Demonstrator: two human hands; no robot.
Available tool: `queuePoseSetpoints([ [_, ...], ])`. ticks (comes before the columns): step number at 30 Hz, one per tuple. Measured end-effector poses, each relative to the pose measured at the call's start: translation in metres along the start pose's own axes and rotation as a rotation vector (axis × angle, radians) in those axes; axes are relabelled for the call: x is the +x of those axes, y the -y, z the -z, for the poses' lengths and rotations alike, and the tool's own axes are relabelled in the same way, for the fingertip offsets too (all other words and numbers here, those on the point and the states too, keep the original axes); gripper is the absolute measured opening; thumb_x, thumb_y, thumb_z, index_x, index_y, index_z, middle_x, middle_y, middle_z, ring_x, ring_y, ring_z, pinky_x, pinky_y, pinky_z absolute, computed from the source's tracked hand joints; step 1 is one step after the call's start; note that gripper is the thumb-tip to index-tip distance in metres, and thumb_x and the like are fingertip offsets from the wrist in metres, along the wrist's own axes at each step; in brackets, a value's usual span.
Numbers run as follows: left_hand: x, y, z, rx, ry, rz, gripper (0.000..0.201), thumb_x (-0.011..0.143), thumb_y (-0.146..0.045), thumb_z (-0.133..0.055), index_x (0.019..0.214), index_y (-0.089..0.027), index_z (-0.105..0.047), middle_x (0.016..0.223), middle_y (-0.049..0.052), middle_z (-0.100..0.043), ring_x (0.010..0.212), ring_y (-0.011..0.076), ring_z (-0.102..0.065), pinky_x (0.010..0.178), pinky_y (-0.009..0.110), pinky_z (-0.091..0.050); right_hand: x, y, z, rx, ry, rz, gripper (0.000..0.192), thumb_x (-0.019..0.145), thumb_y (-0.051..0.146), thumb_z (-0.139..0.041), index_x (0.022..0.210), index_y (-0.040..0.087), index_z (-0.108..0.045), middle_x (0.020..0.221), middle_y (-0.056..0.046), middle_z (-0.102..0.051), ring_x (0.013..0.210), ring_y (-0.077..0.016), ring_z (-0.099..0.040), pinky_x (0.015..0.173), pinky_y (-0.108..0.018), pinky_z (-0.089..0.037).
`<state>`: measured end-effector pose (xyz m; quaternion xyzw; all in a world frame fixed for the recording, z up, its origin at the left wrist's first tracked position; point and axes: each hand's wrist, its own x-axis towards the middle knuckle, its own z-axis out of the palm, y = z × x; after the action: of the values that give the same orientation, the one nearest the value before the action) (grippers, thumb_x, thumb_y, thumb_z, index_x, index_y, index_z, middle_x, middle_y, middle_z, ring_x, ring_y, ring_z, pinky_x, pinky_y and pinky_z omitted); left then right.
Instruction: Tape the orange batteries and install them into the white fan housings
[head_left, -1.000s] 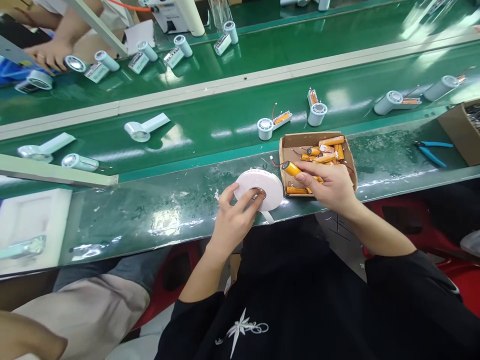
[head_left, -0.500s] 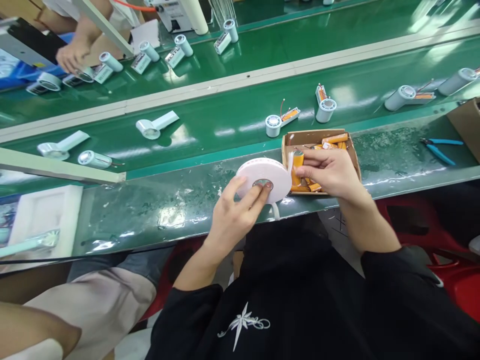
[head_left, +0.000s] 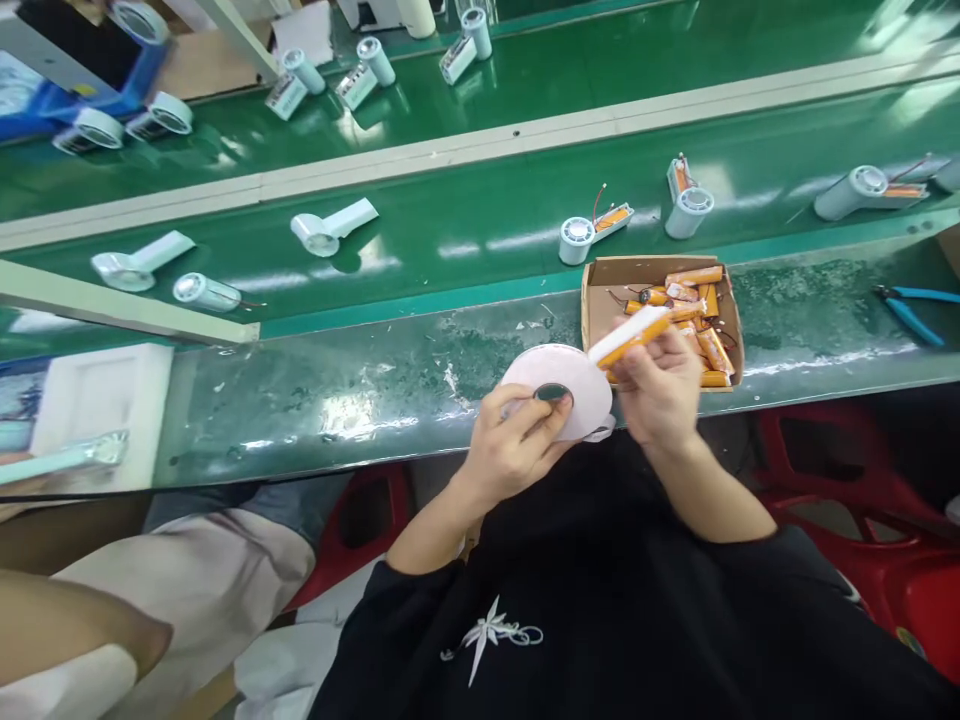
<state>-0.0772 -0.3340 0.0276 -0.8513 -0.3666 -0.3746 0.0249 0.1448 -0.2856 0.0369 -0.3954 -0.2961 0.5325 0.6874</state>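
Note:
My left hand grips a white roll of tape at the near edge of the bench, fingers over its dark core. My right hand holds an orange cylindrical battery tilted against the roll's right rim, with a white strip of tape lying along the battery. Just behind my right hand sits a small cardboard box with several orange batteries with red wires.
White fan housings and wired units lie on the green conveyor belt. Blue-handled pliers rest at the right. A white foam tray sits left. Red stools stand below the bench; another person's leg is at lower left.
My right hand carried the battery from the box to the roll and tilted it flat; white tape now lies along it. The view shifted, and the co-worker's hand at top left is gone.

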Motion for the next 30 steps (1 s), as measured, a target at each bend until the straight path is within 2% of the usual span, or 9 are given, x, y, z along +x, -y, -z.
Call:
queuePoseSetpoints([
  [3,-0.012,-0.009,-0.015,-0.151,0.121,-0.088,0.048,0.097,-0.031,-0.086,0.143,-0.028,-0.074,0.104,0.005,-0.079,0.117,0.0272,-0.066,0.114,0.047,-0.057,0.020,0.003,0.010,-0.006,-0.080,0.076,0.043,0.076,0.055,-0.100,0.103,0.029,-0.079,0.116,-0.002,-0.085,0.106,-0.0232,-0.084,0.086,-0.033,-0.075],
  [6,-0.033,-0.003,-0.014,-0.301,0.330,-0.203,0.041,0.103,-0.021,-0.075,0.143,-0.031,-0.074,0.110,0.002,-0.081,0.119,0.0228,-0.071,0.133,0.054,-0.046,0.052,0.029,0.040,0.015,-0.191,0.369,0.034,0.080,0.051,-0.098,0.103,0.032,-0.082,0.124,0.001,-0.081,0.115,-0.0180,-0.080,0.093,-0.027,-0.072],
  [9,-0.053,0.033,0.000,-0.185,0.461,0.035,0.052,0.100,-0.015,-0.073,0.150,-0.028,-0.070,0.124,0.008,-0.081,0.143,0.0339,-0.063,0.133,0.070,-0.040,0.062,0.049,0.066,-0.013,-0.083,0.386,0.048,0.076,0.043,-0.103,0.119,0.040,-0.083,0.117,0.003,-0.082,0.105,-0.0144,-0.081,0.083,-0.022,-0.070],
  [12,-0.047,0.088,0.016,-0.229,0.621,0.229,0.068,0.094,-0.036,-0.085,0.158,-0.029,-0.063,0.147,0.013,-0.074,0.158,0.0426,-0.049,0.127,0.070,-0.046,0.050,0.049,0.077,-0.100,0.041,0.235,0.053,0.072,0.041,-0.106,0.118,0.050,-0.083,0.105,0.004,-0.085,0.092,-0.0129,-0.083,0.070,-0.017,-0.067],
  [15,-0.006,0.156,0.024,-0.209,0.541,0.428,0.057,0.099,-0.055,-0.077,0.148,-0.029,-0.069,0.152,0.011,-0.071,0.149,0.0348,-0.059,0.126,0.055,-0.051,0.040,0.049,0.084,-0.175,-0.005,0.262,0.047,0.069,0.047,-0.107,0.107,0.059,-0.083,0.101,0.007,-0.086,0.085,-0.0124,-0.082,0.068,-0.019,-0.066],
  [19,0.070,0.264,0.022,0.216,0.350,0.786,0.046,0.106,-0.046,-0.067,0.143,-0.020,-0.070,0.152,0.007,-0.072,0.146,0.0254,-0.057,0.134,0.049,-0.039,0.038,0.067,0.096,-0.307,-0.146,0.380,0.040,0.065,0.057,-0.107,0.091,0.069,-0.079,0.092,0.008,-0.084,0.077,-0.0158,-0.080,0.066,-0.032,-0.063],
  [22,0.101,0.328,0.025,0.367,0.211,0.995,0.063,0.108,-0.042,-0.060,0.162,-0.011,-0.050,0.176,0.017,-0.046,0.165,0.0334,-0.035,0.138,0.065,-0.023,0.030,0.085,0.106,-0.382,-0.265,0.447,0.039,0.054,0.062,-0.108,0.076,0.065,-0.076,0.082,0.005,-0.078,0.071,-0.0224,-0.078,0.056,-0.041,-0.057],
  [26,0.094,0.364,0.032,0.343,0.141,1.185,0.076,0.106,-0.063,-0.050,0.165,-0.016,-0.047,0.165,0.025,-0.055,0.156,0.0467,-0.048,0.122,0.075,-0.040,0.002,0.100,0.135,-0.491,-0.422,0.436,0.041,0.047,0.062,-0.106,0.058,0.049,-0.069,0.064,-0.001,-0.063,0.075,-0.0363,-0.080,0.071,-0.064,-0.060],
  [30,0.071,0.367,0.033,0.276,0.205,1.099,0.081,0.100,-0.077,-0.044,0.154,-0.018,-0.058,0.150,0.019,-0.065,0.147,0.0402,-0.058,0.117,0.062,-0.047,-0.022,0.105,0.180,-0.559,-0.504,0.366,0.042,0.050,0.057,-0.103,0.055,0.045,-0.063,0.066,-0.005,-0.063,0.082,-0.0402,-0.081,0.084,-0.069,-0.060],
])
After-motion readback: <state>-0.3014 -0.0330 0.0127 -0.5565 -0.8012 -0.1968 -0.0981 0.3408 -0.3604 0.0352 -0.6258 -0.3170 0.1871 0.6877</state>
